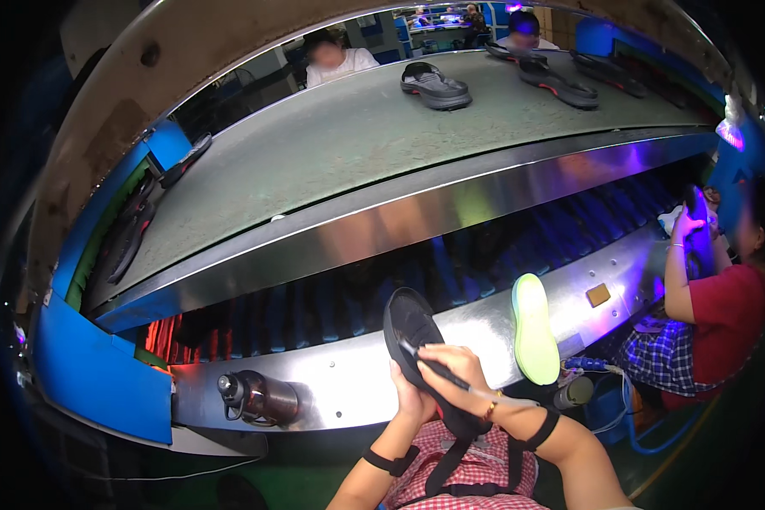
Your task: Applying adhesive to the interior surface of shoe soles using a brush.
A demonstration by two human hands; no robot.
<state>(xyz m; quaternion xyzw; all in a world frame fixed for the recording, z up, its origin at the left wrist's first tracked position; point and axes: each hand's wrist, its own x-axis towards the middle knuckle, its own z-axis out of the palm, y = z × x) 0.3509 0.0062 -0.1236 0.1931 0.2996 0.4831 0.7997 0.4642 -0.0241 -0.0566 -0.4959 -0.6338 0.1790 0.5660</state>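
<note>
My left hand (pixel 410 396) is closed around a black shoe sole (pixel 410 316), holding it tilted over the near edge of the metal ledge. Its raised rim surrounds a dark inner face, and a bit of red shows near the lower end. In my right hand (pixel 461 364) is a dark, pen-shaped brush (pixel 440 371), its pale tip against the sole's inner face. A thin, light tube runs from the brush's back end along my right forearm. My right hand partly covers the lower half of the sole.
A lime-green insole (pixel 534 331) and a small yellowish block (pixel 597 295) lie on the metal ledge (pixel 348 382), right. A dark flask (pixel 257 398) lies at left. Beyond, a green conveyor belt (pixel 314 161) carries several black soles (pixel 434 86). A co-worker in red (pixel 722 314) sits at right.
</note>
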